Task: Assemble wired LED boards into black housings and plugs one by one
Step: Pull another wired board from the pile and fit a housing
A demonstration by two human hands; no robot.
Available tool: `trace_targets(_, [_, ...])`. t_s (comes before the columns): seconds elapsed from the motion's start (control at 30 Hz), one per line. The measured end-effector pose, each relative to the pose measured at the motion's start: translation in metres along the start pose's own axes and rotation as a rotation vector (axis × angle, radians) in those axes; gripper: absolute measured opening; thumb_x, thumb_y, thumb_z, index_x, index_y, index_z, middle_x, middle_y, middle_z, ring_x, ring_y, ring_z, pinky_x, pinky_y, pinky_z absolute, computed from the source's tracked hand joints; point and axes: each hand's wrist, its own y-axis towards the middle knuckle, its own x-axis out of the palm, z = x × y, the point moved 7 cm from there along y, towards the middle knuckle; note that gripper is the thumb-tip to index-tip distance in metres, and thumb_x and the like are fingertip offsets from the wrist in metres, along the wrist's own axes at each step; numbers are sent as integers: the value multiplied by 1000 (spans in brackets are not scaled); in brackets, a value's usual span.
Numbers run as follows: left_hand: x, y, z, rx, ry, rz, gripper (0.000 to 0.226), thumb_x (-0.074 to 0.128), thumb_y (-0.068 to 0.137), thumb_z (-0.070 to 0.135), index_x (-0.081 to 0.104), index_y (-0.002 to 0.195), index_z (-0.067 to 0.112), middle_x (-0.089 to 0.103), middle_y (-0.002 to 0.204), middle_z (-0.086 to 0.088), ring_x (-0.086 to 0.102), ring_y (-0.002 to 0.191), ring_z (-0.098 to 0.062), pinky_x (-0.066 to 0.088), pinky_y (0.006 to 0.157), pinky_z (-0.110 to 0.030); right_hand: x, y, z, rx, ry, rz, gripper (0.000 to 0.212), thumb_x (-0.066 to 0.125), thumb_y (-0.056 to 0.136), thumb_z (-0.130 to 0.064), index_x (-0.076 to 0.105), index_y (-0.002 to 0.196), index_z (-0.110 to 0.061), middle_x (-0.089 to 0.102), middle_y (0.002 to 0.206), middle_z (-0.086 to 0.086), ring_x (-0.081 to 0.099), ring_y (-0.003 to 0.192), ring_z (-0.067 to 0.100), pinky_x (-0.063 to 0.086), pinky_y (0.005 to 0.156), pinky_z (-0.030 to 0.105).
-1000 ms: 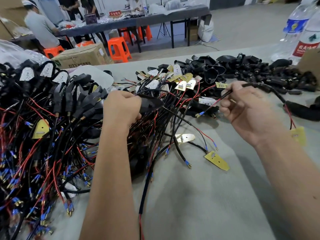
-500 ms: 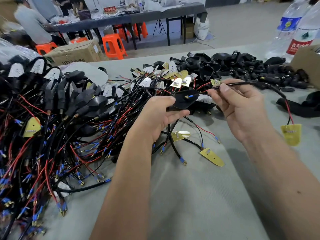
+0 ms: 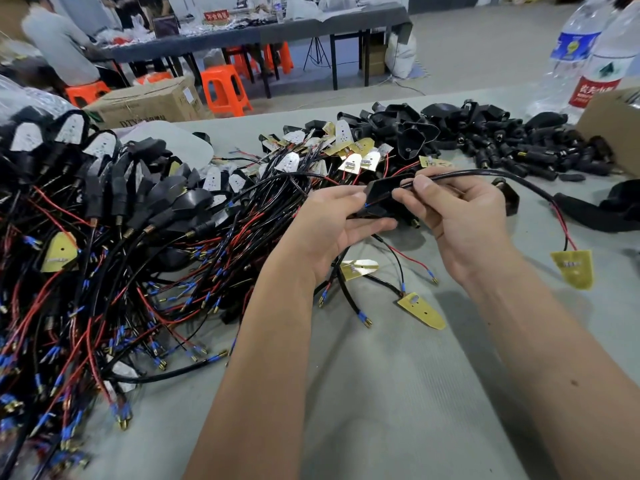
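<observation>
One black housing [image 3: 379, 194] sits between my hands above the grey table [image 3: 398, 393]. My left hand [image 3: 332, 230] cradles it, fingers curled around its underside. My right hand [image 3: 457, 216] pinches the black cable [image 3: 485, 174] at the housing's mouth; that cable arcs right and ends in a yellow LED board [image 3: 573, 268] hanging beside my wrist. Loose housings [image 3: 485, 133] pile beyond, tangled wired boards [image 3: 104, 254] spread left, and water bottles [image 3: 588, 53] stand far right.
</observation>
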Motion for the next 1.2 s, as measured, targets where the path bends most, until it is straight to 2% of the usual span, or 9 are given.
trace_targets(0.27, [2, 4, -10, 84, 22, 248, 18, 75, 93, 9, 68, 104, -4, 76, 95, -21, 75, 70, -23, 62, 67, -26, 5, -5, 5, -48, -337, -9, 3, 76, 90, -6, 75, 92, -4, 75, 70, 5, 61, 51, 12, 43, 44, 21])
trace_targets(0.43, [0, 5, -12, 137, 469, 251, 29, 76, 93, 31, 66, 88, 4, 76, 74, -14, 58, 44, -3, 41, 42, -15, -10, 0, 7, -62, -646, 105, 18, 87, 80, -25, 76, 83, -11, 72, 74, 10, 61, 64, 16, 50, 58, 34])
trace_targets(0.53, [-1, 6, -17, 71, 421, 189, 22, 76, 94, 24, 69, 91, 3, 76, 79, -19, 56, 45, -2, 40, 43, -14, -15, 2, 10, -24, -741, 155, 32, 89, 75, -36, 72, 87, -13, 66, 76, 9, 58, 67, 19, 49, 63, 38])
trace_targets(0.63, [-1, 5, -19, 20, 260, 143, 8, 73, 93, 4, 72, 98, -2, 77, 86, -19, 62, 54, -6, 48, 50, -14, -23, 1, 9, 13, -766, 266, 55, 90, 70, -44, 61, 109, -19, 66, 109, 4, 66, 97, 20, 57, 87, 44])
trace_targets(0.7, [-1, 5, -18, 22, 152, 136, 11, 71, 94, 1, 72, 102, -7, 77, 88, -20, 65, 57, -7, 51, 53, -14, -24, 1, 15, 109, -579, 260, 67, 90, 73, -43, 50, 122, -20, 63, 117, 7, 66, 98, 21, 58, 81, 41])
trace_targets(0.83, [7, 4, -21, -22, -39, 75, 9, 65, 97, -1, 69, 102, -6, 76, 86, -18, 68, 60, -7, 52, 57, -12, -6, 0, 24, 288, 0, 29, 55, 84, 81, -26, 54, 124, -10, 70, 85, 5, 57, 65, 15, 42, 50, 24])
trace_targets(0.93, [8, 3, -22, -35, -4, 60, 7, 64, 97, -2, 72, 97, -3, 77, 81, -15, 69, 60, -8, 53, 56, -13, -2, -1, 19, 252, 76, -53, 57, 78, 77, -8, 52, 128, -12, 70, 100, 12, 49, 59, 11, 39, 45, 18])
trace_targets(1.03, [-2, 1, -13, -17, 147, 100, 6, 67, 95, -1, 73, 95, -3, 77, 81, -16, 69, 58, -10, 53, 54, -14, -3, -1, 17, 226, 146, -8, 45, 71, 87, 2, 50, 125, -11, 61, 106, 18, 47, 58, 10, 37, 43, 16])
trace_targets(1.2, [-39, -8, 15, -2, 245, 199, 6, 69, 93, 1, 74, 94, -1, 79, 85, -15, 70, 60, -11, 53, 54, -14, -19, 8, 19, 223, 441, 142, 14, 67, 91, 1, 58, 99, -7, 63, 81, 7, 46, 51, 6, 32, 41, 12])
